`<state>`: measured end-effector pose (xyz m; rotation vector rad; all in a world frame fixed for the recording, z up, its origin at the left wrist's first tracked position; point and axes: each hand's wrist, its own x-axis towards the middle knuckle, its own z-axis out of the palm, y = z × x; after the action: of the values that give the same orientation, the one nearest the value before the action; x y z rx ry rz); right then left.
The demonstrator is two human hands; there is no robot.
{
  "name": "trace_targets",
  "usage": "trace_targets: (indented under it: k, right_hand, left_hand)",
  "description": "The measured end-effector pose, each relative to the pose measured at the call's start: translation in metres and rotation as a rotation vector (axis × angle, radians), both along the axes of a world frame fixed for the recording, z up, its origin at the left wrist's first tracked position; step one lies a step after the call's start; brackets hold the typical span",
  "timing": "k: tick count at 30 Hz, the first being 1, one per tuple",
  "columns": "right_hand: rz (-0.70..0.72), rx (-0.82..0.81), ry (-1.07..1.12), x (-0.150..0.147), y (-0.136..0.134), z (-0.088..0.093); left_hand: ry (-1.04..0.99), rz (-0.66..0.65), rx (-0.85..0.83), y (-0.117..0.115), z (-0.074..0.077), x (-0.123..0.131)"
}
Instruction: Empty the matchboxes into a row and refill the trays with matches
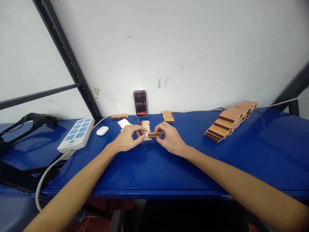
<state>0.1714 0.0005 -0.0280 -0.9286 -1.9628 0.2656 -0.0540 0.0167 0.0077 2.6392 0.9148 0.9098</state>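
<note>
Between my two hands a matchbox (154,135) is held level above the blue table, its dark striking side facing me. The fingers of my left hand (129,138) pinch its left end, where a bit of white shows, perhaps the inner tray. My right hand (171,138) grips the right end between thumb and fingers. Just behind and below the box lies a pile of loose matches (145,125) with red heads, partly hidden by the box and fingers. White folded pieces (124,122) lie behind my left hand.
A phone (141,103) leans on the wall. Matchboxes (168,116) stand at the back, with more matchboxes (119,116) to their left. A slanting stack of matchboxes (229,120) is at right. On the left are a white earbud case (102,130) and a power strip (76,134).
</note>
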Motion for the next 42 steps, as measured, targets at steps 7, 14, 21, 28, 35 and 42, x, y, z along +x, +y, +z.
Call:
trace_targets:
  k: [7,14,21,28,35,42]
  right_hand:
    - [0.052,0.056,0.021,-0.001,-0.001,-0.005]
    - [0.013,0.081,-0.067,-0.002,0.000,-0.006]
    - [0.094,-0.005,-0.149,0.003,0.001,-0.004]
    - [0.051,-0.124,-0.240,0.004,0.004,-0.003]
    - [0.143,-0.121,-0.335,0.024,0.013,0.007]
    - [-0.010,-0.072,-0.346,0.067,0.035,0.006]
  left_hand:
    - [0.004,-0.010,-0.042,0.000,-0.001,0.003]
    - [-0.099,-0.021,-0.177,0.007,-0.002,-0.002]
    - [0.036,0.034,-0.111,0.010,-0.002,-0.005]
    - [0.229,0.025,0.004,0.014,-0.003,-0.009]
    - [0.262,0.024,-0.009,0.014,-0.006,-0.011]
    - [0.268,0.014,0.006,0.016,-0.009,-0.013]
